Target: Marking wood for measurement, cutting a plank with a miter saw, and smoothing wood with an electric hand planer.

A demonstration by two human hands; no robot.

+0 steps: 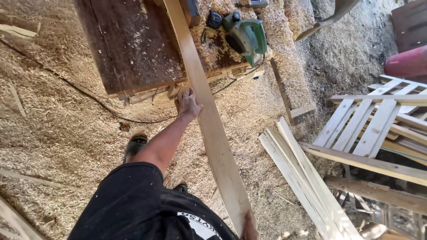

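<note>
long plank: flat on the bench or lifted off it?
Cannot tell. The plank crosses the workbench; left hand grips its edge, right hand its near end.

1. Only one view is given — a camera worn on the person's head, so no second view shares any part of the scene.
2. It looks steeply down over the person's own chest and dark shirt (133,209), which fill the bottom of the frame close to the lens.
3. It faces forward and down along a long pale board (209,115) toward a dark workbench (129,44) at the top edge.
4. The shavings-covered floor (58,133) lies farther below; a stack of slats (307,178) and a slatted frame (369,120) sit at right, well apart from the lens.
</note>
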